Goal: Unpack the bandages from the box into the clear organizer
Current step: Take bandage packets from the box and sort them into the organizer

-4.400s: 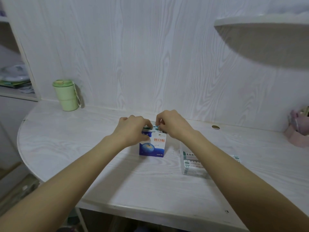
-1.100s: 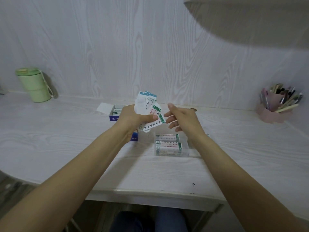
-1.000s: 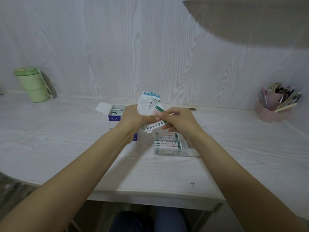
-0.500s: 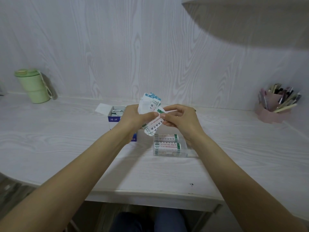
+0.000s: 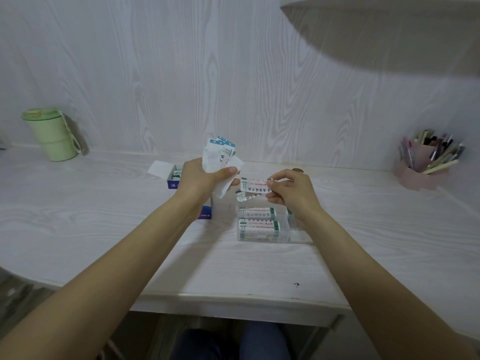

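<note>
My left hand [image 5: 200,178] grips a fanned bunch of wrapped bandages and white paper [image 5: 218,158], held above the desk. My right hand [image 5: 288,190] pinches a few white, green-tipped bandages [image 5: 253,188] just right of that bunch, above the clear organizer [image 5: 262,224]. The organizer sits on the desk and holds several bandages laid flat. The blue and white bandage box [image 5: 172,178] stands open behind my left hand, with more bandages inside; my wrist hides its lower part.
A green lidded cup [image 5: 50,133] stands at the back left of the white desk [image 5: 104,229]. A pink holder full of pens [image 5: 426,165] is at the back right. A shelf [image 5: 376,11] juts out overhead on the right.
My right hand has pulled a few bandages out of the bunch in my left hand and drawn them to the right. Earlier, both hands were opening the box.
</note>
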`<state>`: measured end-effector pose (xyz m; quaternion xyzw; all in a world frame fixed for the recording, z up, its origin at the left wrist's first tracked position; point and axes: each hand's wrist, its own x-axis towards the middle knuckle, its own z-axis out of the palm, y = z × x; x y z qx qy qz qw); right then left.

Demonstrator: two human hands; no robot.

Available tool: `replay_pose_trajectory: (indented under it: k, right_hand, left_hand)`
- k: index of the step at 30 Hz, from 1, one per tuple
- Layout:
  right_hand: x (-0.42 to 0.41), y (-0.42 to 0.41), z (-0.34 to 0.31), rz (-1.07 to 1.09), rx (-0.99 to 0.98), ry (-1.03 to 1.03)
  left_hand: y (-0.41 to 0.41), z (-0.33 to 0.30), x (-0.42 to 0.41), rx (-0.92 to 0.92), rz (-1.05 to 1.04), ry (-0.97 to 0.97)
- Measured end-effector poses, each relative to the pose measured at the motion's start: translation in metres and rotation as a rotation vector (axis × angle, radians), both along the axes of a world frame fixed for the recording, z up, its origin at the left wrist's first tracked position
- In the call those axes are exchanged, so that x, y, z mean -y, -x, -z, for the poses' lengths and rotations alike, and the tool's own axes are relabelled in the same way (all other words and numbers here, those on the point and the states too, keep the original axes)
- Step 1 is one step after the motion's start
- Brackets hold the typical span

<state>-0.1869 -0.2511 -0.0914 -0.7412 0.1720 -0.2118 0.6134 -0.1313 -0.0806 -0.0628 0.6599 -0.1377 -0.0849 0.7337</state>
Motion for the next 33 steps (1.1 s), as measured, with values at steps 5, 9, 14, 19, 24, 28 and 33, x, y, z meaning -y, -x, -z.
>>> replay_pose_trajectory:
  k: [5, 9, 14, 19, 24, 28, 33]
  right_hand:
    - [0.007, -0.005, 0.012, 0.062, -0.108, 0.087]
    - [0.009, -0.008, 0.017, 0.043, -0.23, 0.466]
    - [0.002, -0.012, 0.012, -0.059, -0.363, 0.773]
    - [-0.004, -0.017, 0.01, -0.085, -0.529, 0.9]
    - [-0.009, -0.012, 0.001, -0.057, -0.097, 0.404]
    - [-0.015, -0.002, -0.011, -0.241, 0.028, -0.019]
    - [-0.012, 0.004, -0.014, -0.198, 0.064, -0.039]
  left_hand:
    - [0.0, 0.0, -0.002, -0.01, 0.004, 0.001]
    - [0.0, 0.001, -0.001, -0.018, -0.001, -0.007]
    - [0.001, 0.0, 0.001, -0.012, -0.002, -0.004]
    - [0.003, -0.001, 0.001, -0.023, 0.016, -0.013]
    - [0.003, 0.0, -0.002, 0.004, 0.05, -0.039]
    - [0.008, 0.003, -0.001, 0.093, 0.18, -0.144]
    - [0.01, 0.006, 0.004, 0.118, 0.265, -0.151]
